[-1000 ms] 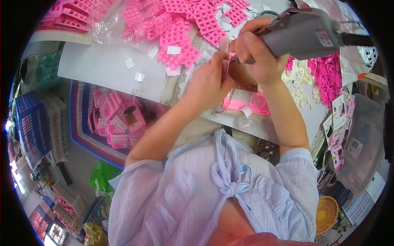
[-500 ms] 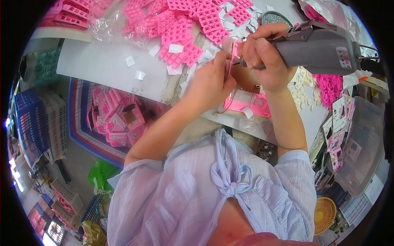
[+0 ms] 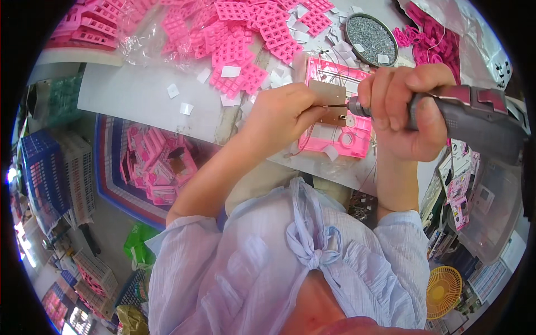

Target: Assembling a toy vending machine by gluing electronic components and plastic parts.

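My right hand (image 3: 410, 111) is wrapped round a grey electric screwdriver (image 3: 483, 117), which lies nearly level with its bit toward the left. The thin bit (image 3: 336, 105) reaches over a brown board (image 3: 328, 91) inside an open pink plastic casing (image 3: 357, 149). Thumb and fingers of my left hand (image 3: 279, 114) are pinched together at the bit's tip. Whatever they hold there is too small to make out. Thin wires run across the casing, and a white paper piece (image 3: 330, 152) lies on its near edge.
Pink grid-shaped parts (image 3: 234, 47) are heaped at the back, with white paper squares (image 3: 187, 108) scattered about. A round dish holds small metal pieces (image 3: 368, 42). Darker pink parts (image 3: 432, 47) lie at the back right. A basket (image 3: 106, 162) of pink packs stands below the table's left edge.
My right hand and the screwdriver have moved right and nearer. A pink piece held upright between my hands no longer stands there. The bit now points left over the brown board.
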The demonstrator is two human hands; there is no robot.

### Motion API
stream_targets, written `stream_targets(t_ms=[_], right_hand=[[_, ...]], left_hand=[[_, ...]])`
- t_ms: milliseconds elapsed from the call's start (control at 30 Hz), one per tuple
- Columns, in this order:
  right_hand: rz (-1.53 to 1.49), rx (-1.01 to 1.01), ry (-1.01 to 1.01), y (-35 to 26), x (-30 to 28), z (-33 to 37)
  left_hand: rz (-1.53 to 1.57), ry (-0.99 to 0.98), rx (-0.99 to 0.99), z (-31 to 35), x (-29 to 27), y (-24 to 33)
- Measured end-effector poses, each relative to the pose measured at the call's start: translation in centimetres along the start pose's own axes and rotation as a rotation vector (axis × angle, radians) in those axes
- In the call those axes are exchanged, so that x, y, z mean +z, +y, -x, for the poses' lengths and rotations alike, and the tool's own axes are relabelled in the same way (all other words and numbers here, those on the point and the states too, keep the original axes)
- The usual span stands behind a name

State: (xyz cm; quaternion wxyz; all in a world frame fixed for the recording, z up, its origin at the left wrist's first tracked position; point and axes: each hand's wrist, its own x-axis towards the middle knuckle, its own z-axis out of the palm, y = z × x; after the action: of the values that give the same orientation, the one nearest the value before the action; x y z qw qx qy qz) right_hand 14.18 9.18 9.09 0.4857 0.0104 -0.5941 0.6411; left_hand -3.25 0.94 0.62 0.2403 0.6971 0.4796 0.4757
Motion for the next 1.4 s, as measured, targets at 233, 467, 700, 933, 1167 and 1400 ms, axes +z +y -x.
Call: stream_targets(t_ms=[233, 467, 700, 933, 1167, 1400], right_hand=[[0.038, 0.001, -0.078, -0.8, -1.0, 1.0], [0.037, 0.027, -0.058, -1.1, 0.0, 1.1], [0.046, 0.029, -0.078, -0.8, 0.4, 0.8], [0.159, 0.050, -0.003, -0.3, 1.9, 1.3], [0.117, 0.082, 0.044, 1.9, -0.2, 0.8], [0.095, 0.088, 0.124, 6.6, -1.8, 0.8]], left_hand=[[-0.046, -0.032, 0.046, 1.0, -0.6, 0.5], [-0.173, 0.121, 0.098, 0.3, 0.2, 1.2], [0.003, 0.059, -0.060, 1.6, 0.3, 1.1], [-0.146, 0.141, 0.102, 1.8, 0.7, 0.6], [-0.413, 0.047, -0.040, 1.8, -0.1, 1.5], [-0.536, -0.151, 0.010, 3.0, 0.4, 1.6]])
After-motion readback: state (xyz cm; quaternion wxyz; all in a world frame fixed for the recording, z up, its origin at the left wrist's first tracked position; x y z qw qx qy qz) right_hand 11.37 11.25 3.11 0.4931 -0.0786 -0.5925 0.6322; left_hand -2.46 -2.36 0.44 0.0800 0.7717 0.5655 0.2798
